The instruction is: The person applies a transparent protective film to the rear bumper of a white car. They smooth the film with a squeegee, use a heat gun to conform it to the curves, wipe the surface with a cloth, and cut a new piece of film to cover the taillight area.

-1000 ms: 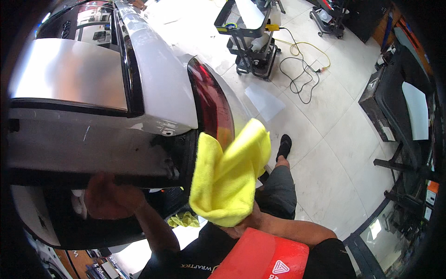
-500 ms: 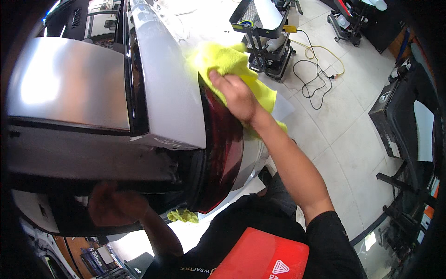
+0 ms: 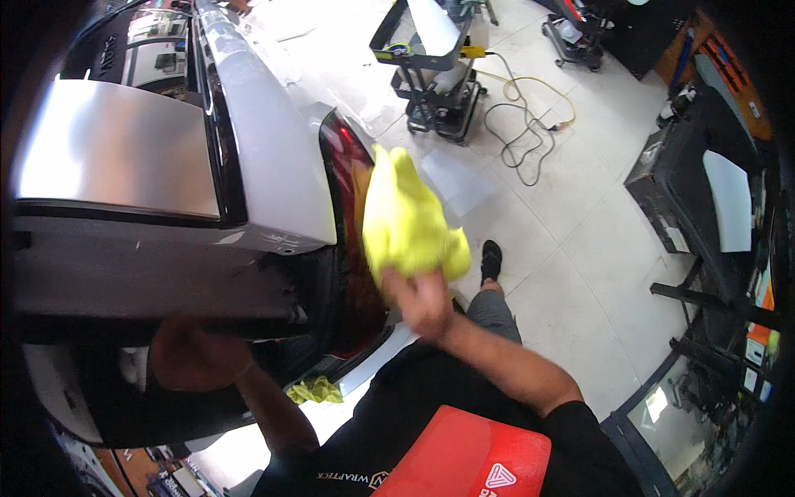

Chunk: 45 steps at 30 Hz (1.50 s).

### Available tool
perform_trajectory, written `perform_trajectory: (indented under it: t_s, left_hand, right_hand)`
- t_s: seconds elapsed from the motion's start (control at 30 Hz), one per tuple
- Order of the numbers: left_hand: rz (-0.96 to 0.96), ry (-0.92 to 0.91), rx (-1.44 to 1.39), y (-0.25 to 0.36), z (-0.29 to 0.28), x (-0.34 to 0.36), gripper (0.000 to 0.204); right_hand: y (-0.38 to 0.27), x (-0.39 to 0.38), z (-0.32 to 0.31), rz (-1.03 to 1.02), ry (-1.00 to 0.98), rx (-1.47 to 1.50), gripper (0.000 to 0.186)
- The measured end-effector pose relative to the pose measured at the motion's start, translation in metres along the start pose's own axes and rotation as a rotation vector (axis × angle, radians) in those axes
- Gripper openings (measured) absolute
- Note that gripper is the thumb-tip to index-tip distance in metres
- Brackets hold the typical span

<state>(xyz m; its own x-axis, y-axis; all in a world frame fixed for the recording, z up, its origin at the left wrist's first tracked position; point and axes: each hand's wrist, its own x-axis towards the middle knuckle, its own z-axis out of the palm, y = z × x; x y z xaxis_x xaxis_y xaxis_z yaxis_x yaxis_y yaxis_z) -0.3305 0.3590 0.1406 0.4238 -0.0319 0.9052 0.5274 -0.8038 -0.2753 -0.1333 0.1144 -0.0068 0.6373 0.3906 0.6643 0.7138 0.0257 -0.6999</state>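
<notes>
A yellow cloth [image 3: 410, 215] is bunched in my right hand [image 3: 422, 306], whose fingers are closed on it, slightly blurred, over the red tail light [image 3: 341, 145] of a white car [image 3: 281, 166]. My left hand [image 3: 195, 352] is in shadow at the dark lower trim [image 3: 149, 273] of the car's rear; its fingers are hard to make out. A brushed metal-look panel [image 3: 112, 145] lies above that trim. A second yellow cloth [image 3: 315, 391] lies crumpled below the tail light. A red flat object [image 3: 447, 455] is at my chest.
A black wheeled cart [image 3: 422, 66] stands at the top, with cables [image 3: 530, 132] and a translucent sheet [image 3: 455, 178] on the tiled floor. A second cart [image 3: 571, 41] stands behind. Along the right are a black padded piece [image 3: 696, 199], dark frames and a glass pane [image 3: 662, 422].
My right hand swung the yellow cloth up to the top of the tail light, then back down toward me. My left hand stayed at the lower trim.
</notes>
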Motion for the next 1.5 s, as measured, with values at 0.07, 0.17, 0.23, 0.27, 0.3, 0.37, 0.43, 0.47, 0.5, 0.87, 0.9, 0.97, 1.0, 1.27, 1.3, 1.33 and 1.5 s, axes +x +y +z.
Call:
perform_trajectory:
  t_s: [0.07, 0.17, 0.23, 0.27, 0.3, 0.37, 0.43, 0.47, 0.5, 0.87, 0.9, 0.97, 1.0, 1.27, 1.3, 1.33, 1.5]
  left_hand:
    - [0.056, -0.056, 0.185, -0.020, -0.003, -0.017, 0.039]
    - [-0.018, 0.048, -0.030, -0.012, 0.008, -0.027, 0.037]
    - [-0.110, 0.190, -0.349, 0.001, 0.013, -0.018, 0.036]
    - [-0.155, 0.260, -0.506, 0.009, 0.016, -0.010, 0.037]
    - [-0.111, 0.245, -0.434, 0.015, 0.019, -0.004, 0.038]
    - [-0.029, 0.221, -0.270, 0.021, 0.016, 0.008, 0.039]
    - [-0.027, 0.176, -0.171, 0.027, 0.018, 0.014, 0.039]
    - [-0.030, 0.143, -0.122, 0.030, 0.022, 0.019, 0.039]
    - [-0.051, 0.134, -0.116, 0.036, 0.037, 0.016, 0.039]
    - [-0.286, -0.451, 0.335, 0.069, 0.102, 0.012, 0.039]
    - [-0.303, -0.501, 0.345, 0.068, 0.108, 0.017, 0.040]
    - [-0.341, -0.585, 0.372, 0.066, 0.117, 0.022, 0.040]
    - [-0.363, -0.627, 0.397, 0.064, 0.118, 0.026, 0.040]
    - [-0.468, -0.837, 0.498, 0.056, 0.127, 0.038, 0.041]
    - [-0.465, -0.856, 0.516, 0.057, 0.125, 0.041, 0.041]
    - [-0.466, -0.872, 0.523, 0.054, 0.128, 0.046, 0.041]
    - [-0.476, -0.942, 0.563, 0.056, 0.132, 0.055, 0.042]
  right_hand:
    - [-0.030, -0.042, -0.025, 0.325, -0.165, 0.459, 0.039]
    - [-0.019, -0.080, -0.062, 0.621, -0.471, 0.614, 0.037]
    - [0.028, -0.066, -0.098, 0.954, -0.956, 0.339, 0.025]
    - [0.065, -0.093, -0.106, 0.957, -0.837, 0.040, 0.021]
    - [0.099, -0.111, -0.111, 0.938, -0.708, -0.260, 0.021]
    - [0.119, -0.045, -0.128, 1.018, -0.539, -0.037, 0.022]
    - [0.145, 0.032, -0.128, 0.958, -0.222, 0.290, 0.023]
    - [0.164, 0.075, -0.122, 0.905, -0.169, 0.331, 0.022]
    - [0.184, 0.116, -0.120, 0.845, -0.098, 0.350, 0.021]
    - [0.468, 0.448, 0.056, 0.278, -0.045, 0.341, 0.023]
    - [0.520, 0.456, 0.072, 0.308, -0.202, 0.130, 0.026]
    - [0.623, 0.459, 0.079, 0.227, -0.175, -0.058, 0.041]
    - [0.655, 0.455, 0.076, 0.048, 0.056, -0.184, 0.056]
    - [0.801, 0.254, 0.015, 0.810, -0.308, -0.246, 0.019]
    - [0.798, 0.233, 0.030, 0.773, -0.511, -0.256, 0.021]
    - [0.804, 0.208, 0.049, 0.718, -0.591, -0.198, 0.023]
    - [0.791, 0.214, 0.121, 0.860, -0.441, -0.158, 0.015]
